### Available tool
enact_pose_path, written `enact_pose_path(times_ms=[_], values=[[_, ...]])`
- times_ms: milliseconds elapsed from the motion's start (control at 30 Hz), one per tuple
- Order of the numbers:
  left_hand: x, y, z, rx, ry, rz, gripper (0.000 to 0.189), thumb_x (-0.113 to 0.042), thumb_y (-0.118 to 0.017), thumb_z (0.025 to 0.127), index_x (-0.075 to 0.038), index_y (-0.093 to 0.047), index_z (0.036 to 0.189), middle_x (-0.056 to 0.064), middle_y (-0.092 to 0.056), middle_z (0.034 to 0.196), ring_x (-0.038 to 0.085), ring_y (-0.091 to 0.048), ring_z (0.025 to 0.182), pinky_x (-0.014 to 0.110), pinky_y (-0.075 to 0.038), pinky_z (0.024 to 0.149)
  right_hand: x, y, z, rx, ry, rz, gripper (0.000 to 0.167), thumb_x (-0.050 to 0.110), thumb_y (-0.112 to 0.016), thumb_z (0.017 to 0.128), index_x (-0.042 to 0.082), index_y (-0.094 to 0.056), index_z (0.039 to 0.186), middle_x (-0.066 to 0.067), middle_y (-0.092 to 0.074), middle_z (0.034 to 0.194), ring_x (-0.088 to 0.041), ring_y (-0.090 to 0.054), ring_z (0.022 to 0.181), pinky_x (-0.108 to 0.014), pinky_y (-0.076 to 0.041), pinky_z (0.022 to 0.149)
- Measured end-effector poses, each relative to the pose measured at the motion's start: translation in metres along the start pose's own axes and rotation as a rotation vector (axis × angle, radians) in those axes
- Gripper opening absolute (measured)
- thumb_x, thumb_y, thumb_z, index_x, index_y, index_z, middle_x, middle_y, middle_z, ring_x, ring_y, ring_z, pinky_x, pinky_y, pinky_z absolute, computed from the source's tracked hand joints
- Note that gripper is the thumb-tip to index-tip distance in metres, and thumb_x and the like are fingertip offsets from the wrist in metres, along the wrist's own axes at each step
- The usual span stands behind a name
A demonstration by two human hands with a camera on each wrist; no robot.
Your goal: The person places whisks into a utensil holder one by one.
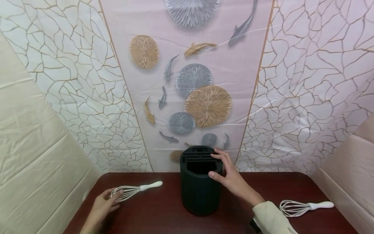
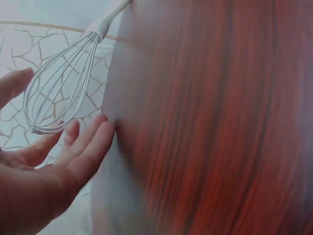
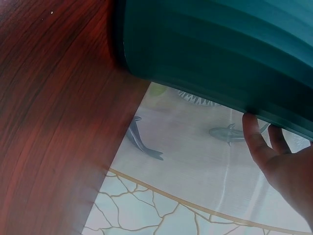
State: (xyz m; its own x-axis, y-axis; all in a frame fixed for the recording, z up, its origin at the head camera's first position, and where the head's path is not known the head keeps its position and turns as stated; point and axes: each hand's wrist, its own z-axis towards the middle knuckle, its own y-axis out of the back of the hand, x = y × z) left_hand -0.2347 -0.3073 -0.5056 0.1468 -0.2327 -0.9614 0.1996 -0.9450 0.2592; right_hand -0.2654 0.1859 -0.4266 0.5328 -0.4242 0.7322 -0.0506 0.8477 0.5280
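Note:
A dark green, nearly black utensil holder [image 1: 200, 195] stands upright on the table, with a large opening and narrow slots in its top. My right hand [image 1: 233, 180] holds its right side at the rim, thumb at the front and fingers farther back; in the right wrist view the fingertips [image 3: 250, 128] touch its wall. A white-handled whisk [image 1: 150, 186] lies at the left, handle pointing right. My left hand [image 1: 103, 205] is at its wire end. In the left wrist view, thumb and loosely extended fingers stand around the wire loops [image 2: 58, 88], not closed on them.
A second white-handled whisk [image 1: 320, 205] lies at the table's right side, beyond my right sleeve [image 1: 271, 216]. The dark red wooden table [image 1: 152, 214] has rounded far corners. Behind it hangs a patterned cloth [image 1: 190, 139], with pale padded panels [image 1: 38, 136] on both sides.

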Motion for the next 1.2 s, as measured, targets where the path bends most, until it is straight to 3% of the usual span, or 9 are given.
enact_pose_path(times_ms=[167, 367, 533, 667, 967, 1033, 1200], values=[[-0.001, -0.004, 0.0, 0.019, 0.051, -0.264, 0.066, -0.027, -0.066, 0.106, 0.008, -0.035, 0.153, 0.01, -0.062, 0.122, 0.021, -0.074, 0.099, 0.042, -0.061, 0.094, 0.001, 0.0, 0.0, -0.001, 0.001, 0.004, 0.062, 0.029, -0.07, 0.102, 0.024, -0.044, 0.158, -0.002, -0.021, 0.171, -0.035, -0.026, 0.152, -0.065, -0.034, 0.11], [-0.003, -0.008, 0.002, 0.02, 0.041, -0.387, 0.068, -0.03, -0.062, 0.108, 0.008, -0.029, 0.155, 0.005, -0.061, 0.118, 0.015, -0.074, 0.092, 0.038, -0.061, 0.093, 0.002, 0.0, -0.001, -0.008, 0.003, -0.007, 0.061, 0.028, -0.069, 0.103, 0.021, -0.044, 0.158, -0.005, -0.021, 0.172, -0.034, -0.029, 0.149, -0.056, -0.037, 0.104], [-0.004, -0.013, 0.005, 0.03, 0.099, -0.4, 0.056, -0.027, -0.059, 0.109, 0.011, -0.039, 0.145, 0.004, -0.063, 0.109, 0.013, -0.071, 0.093, 0.033, -0.061, 0.091, 0.002, -0.001, -0.002, -0.005, 0.0, 0.004, 0.061, 0.029, -0.069, 0.103, 0.023, -0.043, 0.158, -0.005, -0.02, 0.172, -0.038, -0.024, 0.154, -0.071, -0.032, 0.111], [-0.004, -0.016, 0.006, 0.043, 0.122, -0.38, 0.058, -0.03, -0.058, 0.109, 0.012, -0.04, 0.146, 0.002, -0.065, 0.106, 0.012, -0.07, 0.093, 0.03, -0.061, 0.09, 0.002, -0.001, -0.002, -0.005, 0.0, 0.014, 0.061, 0.029, -0.069, 0.103, 0.024, -0.043, 0.158, -0.003, -0.019, 0.172, -0.04, -0.021, 0.156, -0.078, -0.026, 0.113], [-0.009, -0.028, 0.004, 0.1, 0.104, -0.419, 0.078, -0.047, -0.048, 0.112, 0.004, -0.017, 0.162, 0.021, -0.059, 0.128, 0.032, -0.074, 0.101, 0.055, -0.06, 0.092, 0.001, -0.002, -0.001, -0.008, 0.001, 0.024, 0.061, 0.03, -0.07, 0.103, 0.026, -0.043, 0.158, -0.001, -0.019, 0.172, -0.038, -0.022, 0.155, -0.075, -0.028, 0.114], [-0.012, -0.03, 0.004, 0.105, 0.092, -0.412, 0.075, -0.043, -0.051, 0.112, 0.003, -0.019, 0.161, 0.021, -0.059, 0.127, 0.031, -0.074, 0.101, 0.053, -0.06, 0.092, 0.001, -0.002, -0.002, -0.009, 0.001, 0.029, 0.061, 0.03, -0.07, 0.103, 0.026, -0.043, 0.157, -0.001, -0.019, 0.172, -0.037, -0.022, 0.155, -0.074, -0.028, 0.113], [-0.018, -0.034, 0.001, 0.109, 0.054, -0.369, 0.067, -0.017, -0.065, 0.106, 0.005, -0.026, 0.156, 0.012, -0.068, 0.114, 0.024, -0.075, 0.096, 0.046, -0.062, 0.091, 0.0, -0.002, -0.002, -0.006, -0.003, 0.041, 0.061, 0.031, -0.07, 0.103, 0.025, -0.043, 0.157, -0.001, -0.019, 0.172, -0.037, -0.021, 0.156, -0.076, -0.025, 0.115]])
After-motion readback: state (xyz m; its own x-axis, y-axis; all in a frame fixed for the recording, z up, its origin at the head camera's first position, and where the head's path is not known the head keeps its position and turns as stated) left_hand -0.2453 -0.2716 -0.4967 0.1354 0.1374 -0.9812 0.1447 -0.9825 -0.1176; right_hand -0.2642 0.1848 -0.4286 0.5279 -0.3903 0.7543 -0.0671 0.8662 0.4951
